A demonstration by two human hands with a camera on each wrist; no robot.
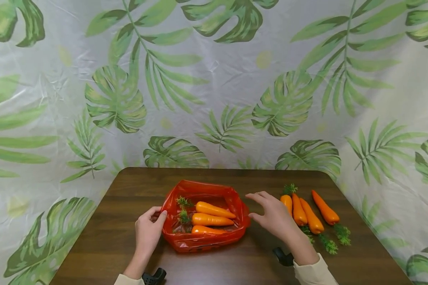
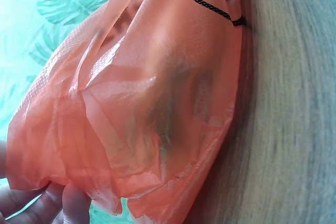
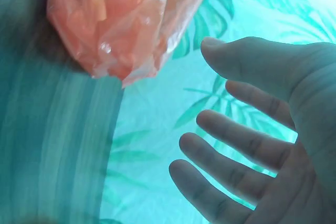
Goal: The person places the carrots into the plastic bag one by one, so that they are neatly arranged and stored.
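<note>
At approx. ctr. of the dark wood table (image 1: 110, 221), the red plastic bag (image 1: 207, 243) sits well in from the L, R and far edges; near edge runs out of frame. Bare wood shows L of bag, in front, and as a strip betw. bag and far edge. R side is tighter: four loose carrots (image 1: 308, 215) lie there, outermost one nr. the R edge, greens (image 1: 329, 244) mainly at near end. Patterned sheet (image 1: 214, 79) hangs behind.

Bag cond.: thin, shiny, semi-transp., creased; mouth wide, facing up; rim uneven. Contents vis.: three carrots (image 1: 212, 219), orange, glossy, roughly parallel, green tops (image 1: 183, 209) to L; nearest one part. hidden by bag wall.

L hand (image 1: 149, 225): at bag's L rim, pinching film betw. thumb and fingers. R hand (image 1: 272, 211): fingers spread, thumb apart, just off the R rim w/ gap vis. in R wrist view; loose carrots to its R. Both forearms enter from bottom, cream sleeves (image 1: 315, 273), blk. wrist devices (image 1: 154, 276).
</note>
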